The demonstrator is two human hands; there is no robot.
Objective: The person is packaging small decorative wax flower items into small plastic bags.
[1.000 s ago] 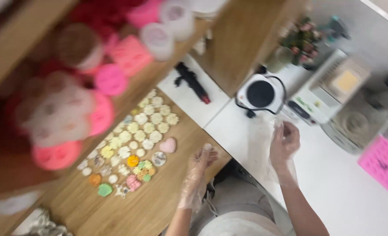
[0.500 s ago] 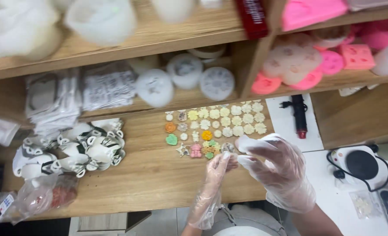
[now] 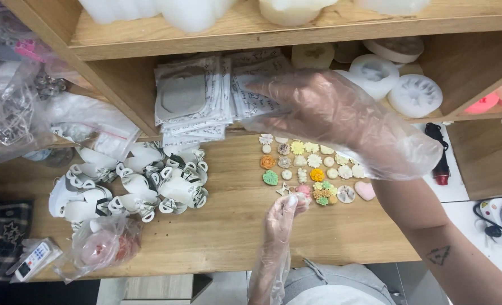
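Below centre, gloved left hand [image 3: 285,212] pinching a small pink resin charm [image 3: 303,191] over the worktop [image 3: 228,237]. Upper right, gloved right hand [image 3: 330,116] spread flat, holding nothing, above the charm rows [image 3: 313,161].

White packets [image 3: 197,96] stacked under shelf

I stand at my wooden table [image 3: 217,226]. Wooden shelves [image 3: 217,34] rise along its far edge. A white counter [image 3: 460,220] sits past its right edge. Gray floor [image 3: 228,288] shows below the near edge.
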